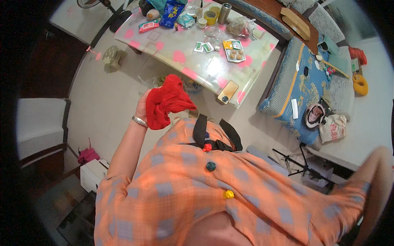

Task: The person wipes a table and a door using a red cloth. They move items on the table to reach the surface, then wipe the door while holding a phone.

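Note:
My left hand (pixel 142 105) grips a crumpled red cloth (pixel 167 101) in front of my body, above the floor and short of the table's near edge. The cloth covers most of my fingers. My right arm is bent up at the right rim, and the hand itself is out of view. Before me stands a table (pixel 197 66) under a pink-spotted cover. A gold smartphone (pixel 228 91) lies at its near right corner. Farther back are a white tray (pixel 242 59) with small round food items and sachets, and two green-and-white packets (pixel 203 47).
Along the table's far side stand a steel tumbler (pixel 224 13), tape rolls (pixel 210 17), a blue packet (pixel 171 13) and a wipes pack (pixel 148 26). A patterned stool (pixel 113 58) is at left. A blue-covered sofa (pixel 284 89) and black tripod (pixel 303 166) are at right.

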Tool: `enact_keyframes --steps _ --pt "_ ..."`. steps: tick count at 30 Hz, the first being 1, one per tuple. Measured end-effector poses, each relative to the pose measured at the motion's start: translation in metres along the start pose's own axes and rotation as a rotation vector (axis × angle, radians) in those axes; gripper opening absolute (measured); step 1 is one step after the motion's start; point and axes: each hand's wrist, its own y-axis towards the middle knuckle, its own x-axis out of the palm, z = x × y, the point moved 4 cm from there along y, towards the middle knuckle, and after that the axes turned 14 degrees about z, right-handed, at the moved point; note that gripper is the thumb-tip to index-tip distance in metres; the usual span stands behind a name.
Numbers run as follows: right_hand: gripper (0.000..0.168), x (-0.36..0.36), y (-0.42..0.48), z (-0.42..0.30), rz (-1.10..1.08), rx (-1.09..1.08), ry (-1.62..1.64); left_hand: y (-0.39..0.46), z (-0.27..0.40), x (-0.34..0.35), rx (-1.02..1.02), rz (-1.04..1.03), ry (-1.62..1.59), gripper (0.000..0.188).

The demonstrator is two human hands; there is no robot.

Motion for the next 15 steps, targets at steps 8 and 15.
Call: enact_keyframes --steps 8,15 --pt "0.027 0.060 -0.109 0.075 0.071 0.467 -0.222 0.003 0.020 0.020 -0.014 0.067 0.085 0.036" --pt "0.029 0.084 -0.150 0.099 0.105 0.658 -0.294 0.011 0.023 0.032 -0.066 -0.031 0.051 0.034"
